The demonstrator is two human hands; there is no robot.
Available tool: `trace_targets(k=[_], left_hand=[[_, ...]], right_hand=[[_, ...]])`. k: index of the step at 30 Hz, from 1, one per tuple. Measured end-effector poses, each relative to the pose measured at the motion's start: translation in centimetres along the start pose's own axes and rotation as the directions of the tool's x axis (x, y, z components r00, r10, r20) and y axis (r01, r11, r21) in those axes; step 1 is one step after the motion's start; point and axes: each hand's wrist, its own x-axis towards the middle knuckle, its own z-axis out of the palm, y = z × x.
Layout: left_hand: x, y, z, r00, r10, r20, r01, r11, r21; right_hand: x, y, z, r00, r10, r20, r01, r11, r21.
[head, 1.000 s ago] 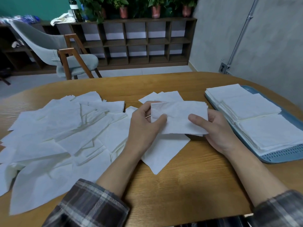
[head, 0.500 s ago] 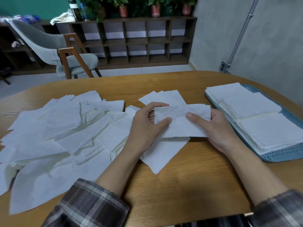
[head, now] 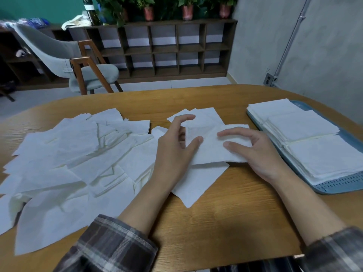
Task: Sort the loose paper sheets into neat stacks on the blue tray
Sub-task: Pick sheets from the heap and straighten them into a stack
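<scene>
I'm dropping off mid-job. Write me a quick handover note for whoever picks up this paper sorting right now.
Hands: the left hand is open, its thumb touching the left edge of the small bundle of sheets and its index finger lifted clear. The right hand is open, with fingers and thumb resting on top of the bundle's right end.
Things: the bundle sits between the hands, over a loose sheet on the wooden table.
Done: three overlapping stacks lie on the blue tray, at the right.
Left: the bundle goes to the tray, then the big loose pile on the left needs sorting.
</scene>
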Motion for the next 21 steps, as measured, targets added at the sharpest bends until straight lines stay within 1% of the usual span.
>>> trace_targets(k=[2, 3, 4, 6, 7, 9, 10, 12, 14, 16, 19, 21], left_hand=[[-0.1, -0.4, 0.2, 0.995, 0.104, 0.014, -0.104, 0.973, 0.207], [-0.2, -0.6, 0.3, 0.99, 0.13, 0.061, -0.142, 0.954, 0.266], [-0.2, -0.5, 0.2, 0.984, 0.123, 0.13, -0.157, 0.944, 0.29], [-0.4, -0.2, 0.2, 0.95, 0.042, 0.308, -0.152, 0.927, 0.342], [-0.5, -0.1, 0.3, 0.922, -0.013, 0.387, -0.158, 0.9, 0.405], [-0.8, 0.0, 0.4, 0.872, -0.076, 0.484, -0.202, 0.844, 0.496], [-0.9, 0.0, 0.5, 0.863, -0.072, 0.5, -0.219, 0.838, 0.5], [-1.0, 0.0, 0.6, 0.866, -0.023, 0.499, -0.25, 0.846, 0.471], [-1.1, -0.2, 0.7, 0.869, 0.026, 0.494, -0.276, 0.854, 0.441], [-1.2, -0.2, 0.6, 0.876, 0.045, 0.48, -0.247, 0.897, 0.367], [-1.1, 0.6, 0.3, 0.896, -0.001, 0.444, -0.069, 0.988, 0.142], [-0.7, 1.0, -0.2, 0.905, -0.043, 0.424, 0.053, 0.999, -0.011]], right_hand=[[0.0, 0.3, 0.1, 0.999, 0.018, -0.043, -0.022, 0.994, -0.103], [0.1, 0.4, 0.1, 0.996, 0.018, -0.089, -0.031, 0.99, -0.139], [0.3, 0.5, 0.0, 0.99, 0.015, -0.142, -0.039, 0.985, -0.168], [0.6, 0.9, -0.2, 0.975, 0.016, -0.223, -0.059, 0.98, -0.188], [0.6, 1.0, -0.3, 0.972, 0.015, -0.236, -0.061, 0.98, -0.19], [0.5, 1.0, -0.3, 0.972, 0.003, -0.234, -0.052, 0.978, -0.203], [0.5, 1.0, -0.2, 0.973, 0.004, -0.232, -0.053, 0.978, -0.202], [0.4, 0.8, -0.1, 0.977, 0.019, -0.211, -0.059, 0.981, -0.184], [0.3, 0.6, -0.1, 0.989, 0.027, -0.148, -0.05, 0.987, -0.154], [0.3, 0.4, -0.1, 0.997, 0.016, -0.072, -0.024, 0.994, -0.111], [0.2, 0.2, -0.1, 1.0, -0.027, -0.006, 0.028, 1.0, 0.008], [0.2, 0.2, -0.3, 0.999, -0.044, 0.024, 0.04, 0.991, 0.125]])
